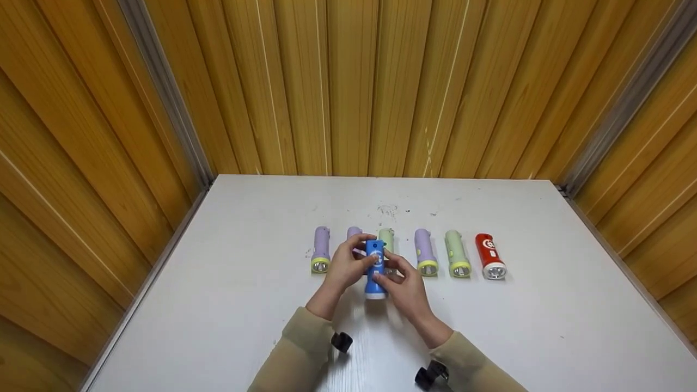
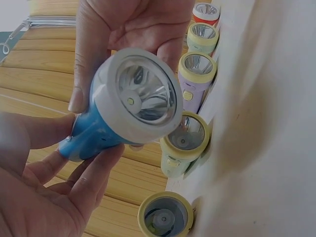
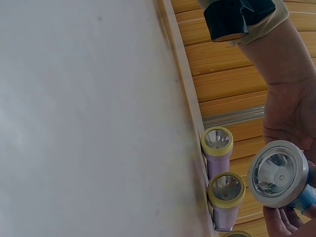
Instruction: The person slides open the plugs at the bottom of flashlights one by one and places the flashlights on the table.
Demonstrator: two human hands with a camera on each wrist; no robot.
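Observation:
A blue flashlight (image 1: pixel 375 284) with a white head is held between both hands over the white table, its lens pointing back toward the person. My left hand (image 1: pixel 344 267) grips its tail half, thumb on the body. On the other side my right hand (image 1: pixel 408 292) pinches it, the thumb near the switch. The left wrist view shows the silver reflector and clear lens up close, unlit. Behind the hands lie a purple flashlight (image 1: pixel 354 232) and a green flashlight (image 1: pixel 386 235), each partly hidden by them.
In the same row lie a purple flashlight (image 1: pixel 322 245) at the left end, and to the right another purple flashlight (image 1: pixel 423 245), a green flashlight (image 1: pixel 454 247) and a red flashlight (image 1: pixel 487 250). Wood-patterned panels (image 1: pixel 348 87) enclose the table (image 1: pixel 228 305).

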